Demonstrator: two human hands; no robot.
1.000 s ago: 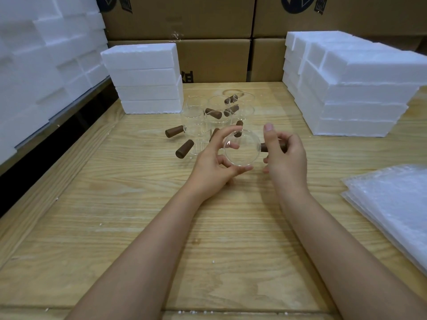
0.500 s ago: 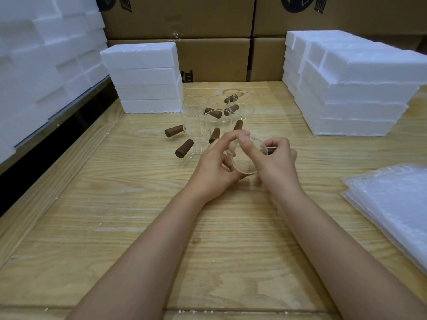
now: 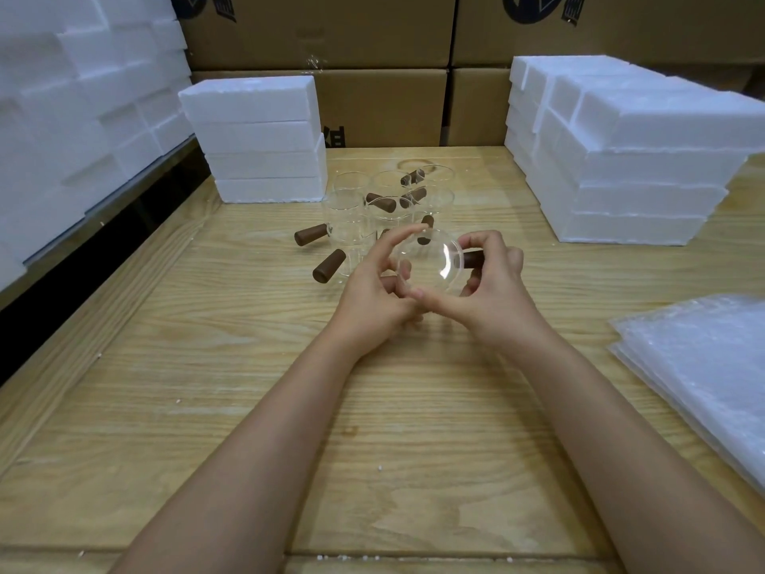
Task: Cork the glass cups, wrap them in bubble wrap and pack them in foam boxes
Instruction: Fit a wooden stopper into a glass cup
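centre of frame | left hand (image 3: 368,296) holds clear round glass cup (image 3: 434,263) | right hand (image 3: 492,296) pinches brown cylindrical cork (image 3: 473,258), thumb now moved beneath cup

Head view, seemingly close above table (image 3: 215,387)

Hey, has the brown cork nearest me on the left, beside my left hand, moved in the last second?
No. The brown cork lies in the same spot, at the same offset in front of the small foam box stack.

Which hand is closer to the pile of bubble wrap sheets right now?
Right. The right hand holds the glass cup on the side towards the bubble wrap; the left hand holds it from the far side, farther away.
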